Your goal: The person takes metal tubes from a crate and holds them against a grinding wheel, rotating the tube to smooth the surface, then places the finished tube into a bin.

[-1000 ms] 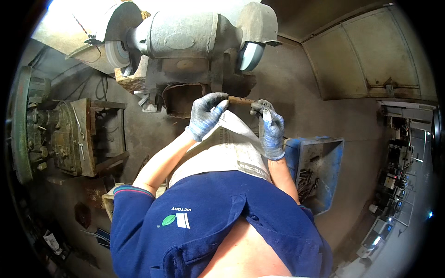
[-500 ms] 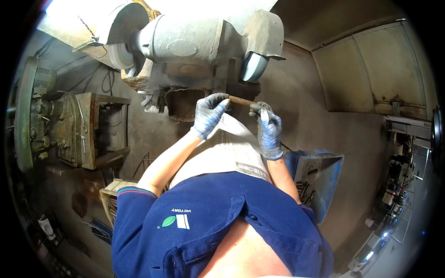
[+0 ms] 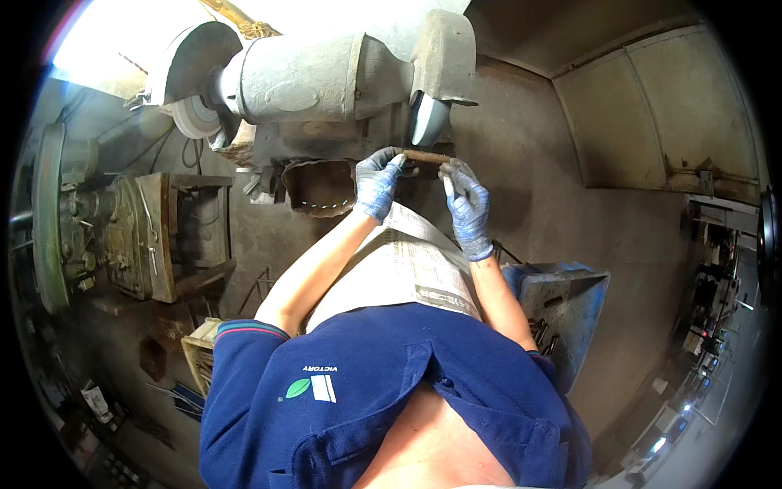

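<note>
A short rusty-brown metal rod (image 3: 427, 156) is held crosswise just beneath the right-hand grey grinding wheel (image 3: 427, 121), its left end gripped by the gloved left hand (image 3: 377, 181), its right end by the gloved right hand (image 3: 466, 200).

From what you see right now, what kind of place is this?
Most likely a metalworking shop. A double-wheel bench grinder stands before the person, whose gloved left hand and right hand hold a brown rod near it; old machinery stands alongside.
</note>
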